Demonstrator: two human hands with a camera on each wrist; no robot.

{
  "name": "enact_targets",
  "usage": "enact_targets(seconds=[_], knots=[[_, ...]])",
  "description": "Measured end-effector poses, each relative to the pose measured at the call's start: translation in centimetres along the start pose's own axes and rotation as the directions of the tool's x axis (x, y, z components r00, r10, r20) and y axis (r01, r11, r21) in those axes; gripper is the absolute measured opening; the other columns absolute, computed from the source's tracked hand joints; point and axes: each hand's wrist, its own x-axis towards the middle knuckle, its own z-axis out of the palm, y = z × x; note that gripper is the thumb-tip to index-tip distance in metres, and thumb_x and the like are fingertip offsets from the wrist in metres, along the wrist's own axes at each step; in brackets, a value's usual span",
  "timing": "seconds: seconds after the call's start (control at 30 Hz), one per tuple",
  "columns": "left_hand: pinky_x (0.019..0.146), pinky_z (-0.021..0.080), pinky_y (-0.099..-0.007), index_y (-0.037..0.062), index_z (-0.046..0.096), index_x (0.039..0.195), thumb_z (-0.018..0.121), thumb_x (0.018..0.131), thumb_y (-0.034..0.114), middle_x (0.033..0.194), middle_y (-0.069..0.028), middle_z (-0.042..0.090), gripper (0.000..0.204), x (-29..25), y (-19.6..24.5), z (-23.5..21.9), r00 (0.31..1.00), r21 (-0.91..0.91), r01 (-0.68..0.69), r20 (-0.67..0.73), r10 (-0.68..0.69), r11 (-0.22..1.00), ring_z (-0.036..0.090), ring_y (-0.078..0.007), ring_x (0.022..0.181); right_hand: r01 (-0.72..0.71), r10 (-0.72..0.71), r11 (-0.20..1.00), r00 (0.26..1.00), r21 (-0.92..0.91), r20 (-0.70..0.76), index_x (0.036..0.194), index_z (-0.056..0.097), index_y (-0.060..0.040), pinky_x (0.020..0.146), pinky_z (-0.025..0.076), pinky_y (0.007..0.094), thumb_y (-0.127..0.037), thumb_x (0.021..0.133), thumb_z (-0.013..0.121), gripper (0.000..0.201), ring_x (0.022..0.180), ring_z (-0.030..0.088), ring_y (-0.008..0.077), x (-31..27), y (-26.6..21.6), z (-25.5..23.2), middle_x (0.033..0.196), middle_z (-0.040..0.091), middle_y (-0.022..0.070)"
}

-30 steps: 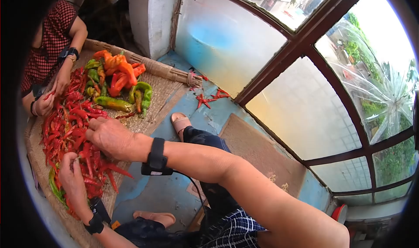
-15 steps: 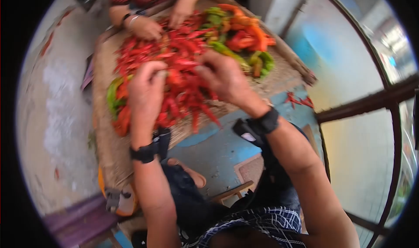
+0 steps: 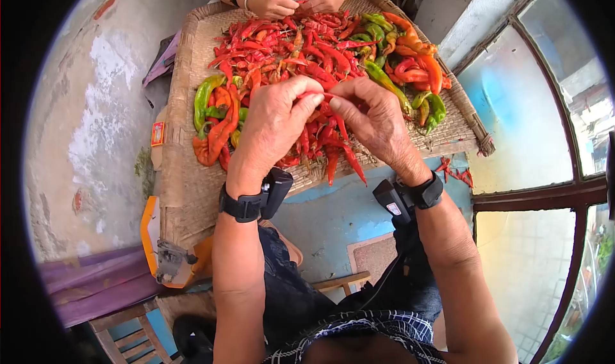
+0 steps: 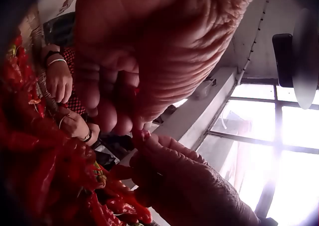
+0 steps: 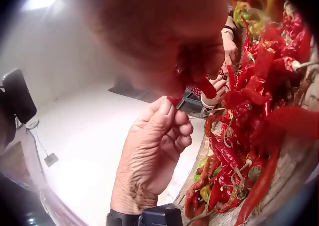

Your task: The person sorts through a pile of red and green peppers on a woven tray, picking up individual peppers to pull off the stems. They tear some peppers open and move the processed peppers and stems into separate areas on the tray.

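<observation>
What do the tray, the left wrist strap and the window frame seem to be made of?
The tray: probably woven straw or split bamboo, dull tan; a coarse weave shows on its bare parts.
The left wrist strap: likely matte black fabric, since it wraps snugly and barely shines; rubber is possible.
The window frame: its brown surface suggests paint; over wood or metal, I cannot tell.
</observation>
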Motion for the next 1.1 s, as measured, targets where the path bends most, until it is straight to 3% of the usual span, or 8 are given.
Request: enact_targets(seconds=[0.17,0.2,0.27,0.37,0.67,0.8,0.97,1.1], knots=[[0.067,0.048,-0.0240,0.0021,0.064,0.112,0.062,0.090,0.012,0.085,-0.0059,0.066,0.024,1.2,-2.8,-1.9,0.902,-0.091,0.125,-0.405,-0.151,0.988,0.058,-0.0094,0.072,-0.038,0.049,0.998,0.966,0.047,-0.253,0.117,0.058,-0.0007,0.070,0.051,0.0340,-0.020,0.091,0.063,0.033,0.077,0.063,0.0206,1.3,2.0,-0.2,0.089,0.067,0.0137],[0.067,0.048,-0.0240,0.0021,0.064,0.112,0.062,0.090,0.012,0.085,-0.0059,0.066,0.024,1.4,-3.5,-2.0,0.901,-0.092,0.125,-0.407,-0.152,0.988,0.058,-0.0094,0.072,-0.118,0.114,0.993,0.986,-0.023,-0.124,0.117,0.057,0.0003,0.070,0.051,0.0362,-0.021,0.090,0.064,0.035,0.078,0.065,0.0235,1.3,2.1,-0.6,0.088,0.067,0.0149],[0.076,0.050,-0.0288,0.0016,0.062,0.118,0.062,0.089,0.012,0.102,-0.0127,0.068,0.030,1.8,-4.0,-2.2,0.752,0.511,0.059,-0.588,0.299,0.858,0.062,-0.0163,0.084,-0.162,0.161,0.980,0.987,-0.111,-0.015,0.118,0.057,-0.0004,0.071,0.051,0.0341,-0.020,0.091,0.064,0.034,0.078,0.064,0.0209,1.3,1.7,0.1,0.088,0.067,0.0122],[0.087,0.049,-0.0324,0.0025,0.060,0.122,0.060,0.089,0.011,0.118,-0.0153,0.064,0.035,0.7,-3.9,-1.9,0.944,0.252,0.167,-0.321,-0.081,0.953,0.063,-0.0229,0.100,-0.149,0.182,0.953,0.978,-0.265,0.104,0.118,0.058,-0.0047,0.071,0.051,0.0350,-0.015,0.086,0.067,0.034,0.076,0.065,0.0240,0.8,1.6,1.4,0.087,0.068,0.0123],[0.089,0.047,-0.0412,0.0029,0.062,0.114,0.063,0.084,0.009,0.112,-0.0192,0.063,0.030,0.4,-2.1,1.2,0.937,0.275,-0.301,-0.091,0.337,0.913,0.060,-0.0355,0.100,0.132,-0.144,0.967,0.989,-0.218,-0.037,0.104,0.060,-0.0030,0.078,0.052,0.0403,0.001,0.075,0.060,0.029,0.090,0.063,0.0353,0.9,0.2,0.6,0.093,0.064,0.0175],[0.078,0.050,-0.0396,0.0029,0.064,0.108,0.062,0.087,0.010,0.094,-0.0183,0.067,0.023,0.3,-0.6,0.8,0.989,0.090,-0.145,-0.023,0.148,0.985,0.064,-0.0329,0.086,0.205,-0.218,0.969,0.972,-0.134,-0.090,0.112,0.057,-0.0028,0.075,0.051,0.0346,0.004,0.080,0.060,0.033,0.084,0.063,0.0266,0.6,0.0,0.2,0.092,0.063,0.0139],[0.063,0.050,-0.0361,0.0043,0.066,0.101,0.063,0.089,0.015,0.079,-0.0166,0.066,0.017,0.6,-0.5,0.0,0.963,0.029,0.000,-0.270,0.008,1.000,0.066,-0.0288,0.070,0.136,-0.158,0.967,0.983,-0.217,-0.088,0.119,0.057,-0.0038,0.067,0.051,0.0293,-0.001,0.083,0.064,0.037,0.070,0.060,0.0160,0.4,0.7,-0.1,0.083,0.063,0.0076],[0.073,0.051,-0.0416,0.0068,0.061,0.113,0.059,0.090,0.015,0.087,-0.0199,0.066,0.024,1.4,-3.8,-2.1,0.809,0.240,0.091,-0.584,0.069,0.966,0.067,-0.0311,0.082,-0.031,0.019,0.984,0.997,-0.176,-0.072,0.117,0.057,-0.0037,0.070,0.052,0.0393,-0.005,0.080,0.068,0.039,0.077,0.063,0.0337,0.2,0.2,0.3,0.088,0.062,0.0154]])
